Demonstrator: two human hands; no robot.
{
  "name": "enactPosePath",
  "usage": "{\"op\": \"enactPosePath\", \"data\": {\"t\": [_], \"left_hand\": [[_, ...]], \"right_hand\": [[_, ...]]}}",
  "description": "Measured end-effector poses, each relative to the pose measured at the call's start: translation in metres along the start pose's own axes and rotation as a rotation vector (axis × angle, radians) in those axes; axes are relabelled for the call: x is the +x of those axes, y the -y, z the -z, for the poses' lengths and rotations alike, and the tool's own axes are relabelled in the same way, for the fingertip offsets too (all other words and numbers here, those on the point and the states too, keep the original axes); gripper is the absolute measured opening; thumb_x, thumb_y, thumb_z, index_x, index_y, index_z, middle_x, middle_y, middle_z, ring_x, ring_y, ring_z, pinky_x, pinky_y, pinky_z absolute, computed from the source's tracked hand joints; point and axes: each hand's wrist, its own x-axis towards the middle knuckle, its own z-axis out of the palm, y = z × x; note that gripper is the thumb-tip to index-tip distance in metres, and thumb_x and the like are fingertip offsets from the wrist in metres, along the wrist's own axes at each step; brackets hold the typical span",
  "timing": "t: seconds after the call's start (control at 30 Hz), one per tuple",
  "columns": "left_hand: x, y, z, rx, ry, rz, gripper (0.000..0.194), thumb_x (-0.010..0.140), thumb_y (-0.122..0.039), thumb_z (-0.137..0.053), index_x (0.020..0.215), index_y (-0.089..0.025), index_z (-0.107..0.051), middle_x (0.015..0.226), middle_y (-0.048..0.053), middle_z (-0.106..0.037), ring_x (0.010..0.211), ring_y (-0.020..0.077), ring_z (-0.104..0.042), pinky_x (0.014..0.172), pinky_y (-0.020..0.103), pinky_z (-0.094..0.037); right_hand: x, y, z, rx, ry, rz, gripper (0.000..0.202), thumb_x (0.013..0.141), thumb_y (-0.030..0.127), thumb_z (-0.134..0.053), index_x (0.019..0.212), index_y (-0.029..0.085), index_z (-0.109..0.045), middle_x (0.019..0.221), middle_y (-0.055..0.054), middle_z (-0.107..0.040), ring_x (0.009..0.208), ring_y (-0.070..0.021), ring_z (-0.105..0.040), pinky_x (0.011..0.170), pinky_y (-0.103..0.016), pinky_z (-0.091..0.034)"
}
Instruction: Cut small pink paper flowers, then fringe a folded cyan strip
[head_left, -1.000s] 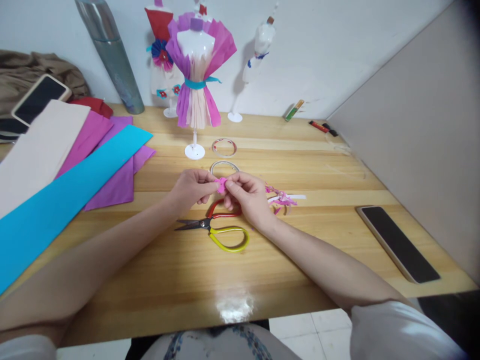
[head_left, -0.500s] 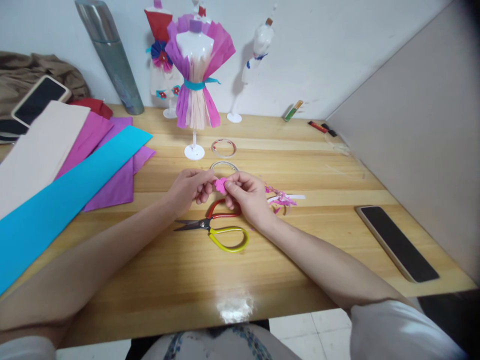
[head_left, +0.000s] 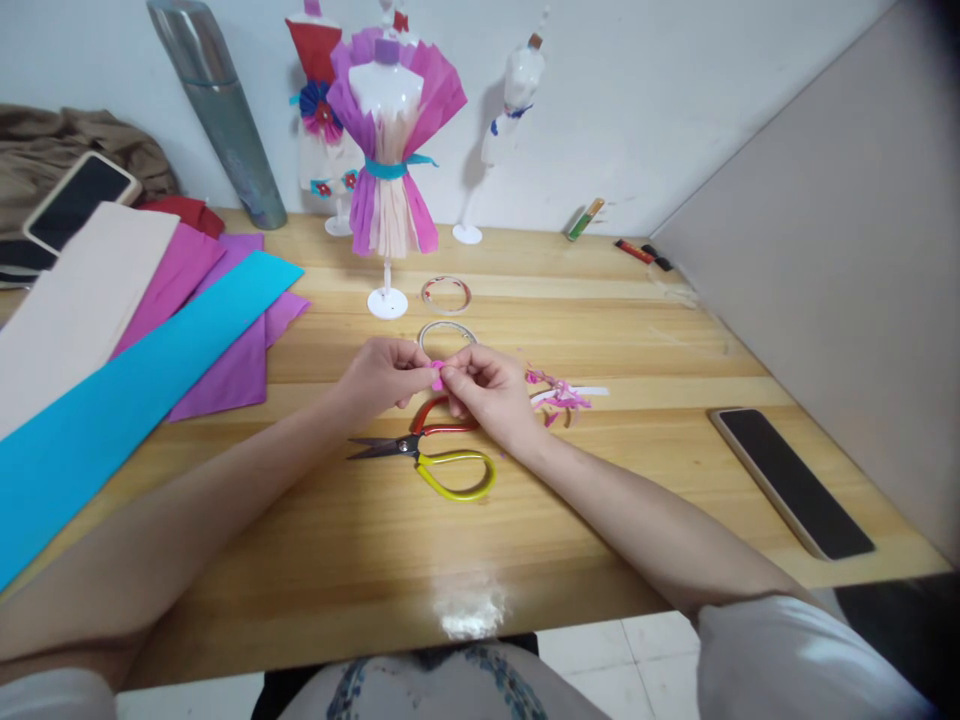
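Note:
A small pink paper flower [head_left: 438,376] is pinched between the fingertips of both hands, above the middle of the table. My left hand [head_left: 386,375] grips its left side and my right hand [head_left: 491,390] its right side, so much of the flower is hidden. Just below the hands lie scissors [head_left: 409,447] with one red and one yellow handle, blades parted and pointing left. Beyond my fingers is a roll of tape [head_left: 448,325]. Pink and white paper scraps [head_left: 564,393] lie to the right of my right hand.
Mini dress forms, one in a pink and purple paper dress [head_left: 390,190], stand along the wall near a flask [head_left: 225,130]. Coloured paper sheets [head_left: 150,350] cover the left side. A phone [head_left: 795,480] lies at right, a second tape roll [head_left: 446,294] farther back, a glue tube [head_left: 585,220] by the wall.
My left thumb and fingers have closed over the left side of the pink flower, so less of it shows. The hands have drawn closer together; the things on the table stay put.

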Motion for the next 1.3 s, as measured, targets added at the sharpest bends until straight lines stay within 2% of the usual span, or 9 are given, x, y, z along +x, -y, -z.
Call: {"op": "enactPosePath", "data": {"t": [0.23, 0.43, 0.57, 0.67, 0.77, 0.87, 0.97, 1.13, 1.3], "left_hand": [[0.001, 0.006, 0.002, -0.179, 0.047, -0.004, 0.017, 0.063, -0.030, -0.079, 0.059, -0.017, -0.068, 0.039, -0.006, -0.048, 0.037, 0.0051, -0.034, 0.042, 0.022, -0.023], [0.002, 0.008, 0.002, -0.176, 0.044, -0.009, 0.017, 0.065, -0.031, -0.078, 0.059, -0.017, -0.070, 0.038, -0.005, -0.048, 0.037, 0.0049, -0.034, 0.042, 0.022, -0.022], [0.003, 0.010, 0.003, -0.215, 0.051, -0.027, 0.016, 0.064, -0.029, -0.078, 0.058, -0.017, -0.069, 0.038, -0.005, -0.049, 0.037, 0.0051, -0.034, 0.042, 0.022, -0.022], [0.003, 0.009, 0.006, -0.239, 0.046, -0.065, 0.015, 0.065, -0.028, -0.078, 0.059, -0.017, -0.070, 0.039, -0.005, -0.049, 0.038, 0.0050, -0.035, 0.042, 0.022, -0.022], [0.001, 0.005, 0.009, -0.243, 0.043, -0.099, 0.013, 0.068, -0.027, -0.077, 0.062, -0.017, -0.072, 0.042, -0.005, -0.051, 0.040, 0.0048, -0.036, 0.044, 0.022, -0.023], [-0.002, -0.001, 0.011, -0.239, 0.019, -0.119, 0.014, 0.068, -0.027, -0.076, 0.060, -0.017, -0.070, 0.043, -0.005, -0.050, 0.042, 0.0047, -0.037, 0.044, 0.021, -0.024], [-0.005, -0.008, 0.011, -0.237, -0.003, -0.113, 0.016, 0.065, -0.028, -0.076, 0.057, -0.017, -0.067, 0.042, -0.005, -0.049, 0.041, 0.0047, -0.037, 0.044, 0.022, -0.024], [-0.014, -0.021, 0.006, -0.210, -0.054, -0.109, 0.017, 0.066, -0.029, -0.075, 0.056, -0.018, -0.066, 0.042, -0.005, -0.048, 0.040, 0.0046, -0.037, 0.043, 0.022, -0.023], [-0.025, -0.036, 0.006, -0.225, -0.136, -0.193, 0.012, 0.064, -0.025, -0.075, 0.057, -0.018, -0.068, 0.041, -0.006, -0.049, 0.041, 0.0043, -0.037, 0.043, 0.021, -0.024]], "right_hand": [[0.001, -0.008, 0.005, 0.236, 0.048, -0.029, 0.035, 0.080, 0.051, -0.076, 0.076, 0.018, -0.066, 0.059, 0.002, -0.067, 0.040, -0.0087, -0.054, 0.039, -0.020, -0.042], [-0.003, -0.004, 0.002, 0.138, 0.030, -0.025, 0.028, 0.079, 0.043, -0.079, 0.078, 0.019, -0.064, 0.055, 0.006, -0.061, 0.039, -0.0068, -0.049, 0.040, -0.019, -0.041], [0.000, -0.004, 0.006, 0.107, 0.044, -0.018, 0.026, 0.083, 0.043, -0.071, 0.080, 0.019, -0.062, 0.061, 0.004, -0.063, 0.043, -0.0085, -0.051, 0.043, -0.021, -0.041], [0.003, 0.001, 0.012, -0.124, 0.191, 0.011, 0.017, 0.085, 0.034, -0.066, 0.079, 0.019, -0.059, 0.063, 0.004, -0.059, 0.050, -0.0100, -0.051, 0.049, -0.023, -0.042], [-0.001, 0.014, 0.017, -0.580, 0.492, 0.153, 0.006, 0.081, 0.017, -0.066, 0.079, 0.018, -0.062, 0.073, 0.001, -0.062, 0.063, -0.0127, -0.056, 0.060, -0.025, -0.044], [-0.010, 0.027, 0.017, -0.953, 0.674, 0.264, 0.031, 0.077, 0.008, -0.070, 0.106, 0.019, -0.068, 0.107, -0.009, -0.069, 0.091, -0.0210, -0.064, 0.075, -0.031, -0.050], [-0.020, 0.033, 0.015, -1.130, 0.749, 0.321, 0.058, 0.082, 0.003, -0.064, 0.138, 0.020, -0.059, 0.124, -0.015, -0.064, 0.106, -0.0261, -0.064, 0.082, -0.036, -0.052], [-0.023, 0.030, 0.009, -1.221, 0.816, 0.327, 0.059, 0.087, 0.007, -0.062, 0.144, 0.016, -0.053, 0.113, -0.017, -0.065, 0.098, -0.0273, -0.064, 0.079, -0.037, -0.051], [-0.008, 0.029, 0.017, -0.937, 0.756, 0.228, 0.045, 0.081, 0.007, -0.059, 0.124, 0.018, -0.056, 0.101, -0.008, -0.067, 0.082, -0.0189, -0.059, 0.072, -0.030, -0.046]]}}
